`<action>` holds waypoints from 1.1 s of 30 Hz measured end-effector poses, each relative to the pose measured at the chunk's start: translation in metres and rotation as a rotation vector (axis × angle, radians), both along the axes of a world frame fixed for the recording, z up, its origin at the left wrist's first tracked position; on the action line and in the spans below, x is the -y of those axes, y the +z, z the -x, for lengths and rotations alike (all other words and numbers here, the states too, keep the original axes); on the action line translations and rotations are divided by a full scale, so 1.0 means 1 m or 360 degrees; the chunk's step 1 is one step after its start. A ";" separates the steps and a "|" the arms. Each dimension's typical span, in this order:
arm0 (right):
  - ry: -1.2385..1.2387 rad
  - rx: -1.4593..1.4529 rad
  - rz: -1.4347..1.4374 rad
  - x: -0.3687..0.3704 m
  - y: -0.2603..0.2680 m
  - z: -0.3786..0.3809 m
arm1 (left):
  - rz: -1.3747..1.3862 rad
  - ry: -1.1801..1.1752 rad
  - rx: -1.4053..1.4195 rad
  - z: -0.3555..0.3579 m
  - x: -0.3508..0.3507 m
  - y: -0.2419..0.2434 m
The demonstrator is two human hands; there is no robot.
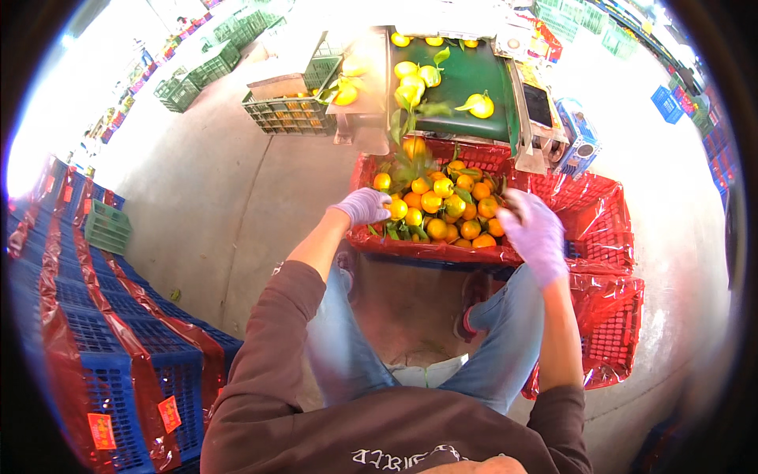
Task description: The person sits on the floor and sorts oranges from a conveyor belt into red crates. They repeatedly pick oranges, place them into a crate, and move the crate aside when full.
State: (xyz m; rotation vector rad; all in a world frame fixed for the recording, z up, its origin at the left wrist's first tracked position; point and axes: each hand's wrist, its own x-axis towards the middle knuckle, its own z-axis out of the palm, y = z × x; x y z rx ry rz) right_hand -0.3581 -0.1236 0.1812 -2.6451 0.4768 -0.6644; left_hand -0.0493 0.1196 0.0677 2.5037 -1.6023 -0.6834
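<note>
A crate lined with red plastic film stands before me, heaped with leafy orange citrus fruits. My left hand, in a pale purple glove, is at the crate's left side. Its fingertips meet a fruit there; whether they grip it is unclear. My right hand, gloved alike and blurred, hovers over the right rim with thumb and fingers apart and no fruit visible between them. Behind the crate, a green conveyor belt carries several yellow-looking fruits. One fruit and some blurred leaves are at its near end.
Two more red-lined crates stand at my right. Stacked blue crates with red film fill the left side. A green crate holding fruit is beside the belt, near a small ledge with fruit. My knees flank the fruit crate.
</note>
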 end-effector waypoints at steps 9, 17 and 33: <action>0.0115 0.0004 0.0059 0.033 -0.057 -0.137 | 0.0582 -0.0156 0.0005 0.036 0.078 -0.030; -0.0019 0.0034 0.0006 0.076 -0.058 -0.131 | -0.0315 0.0395 -0.0224 -0.027 0.223 -0.093; 0.0036 -0.0122 0.0075 0.064 -0.058 -0.130 | 0.0278 0.0023 -0.0442 0.128 0.195 -0.085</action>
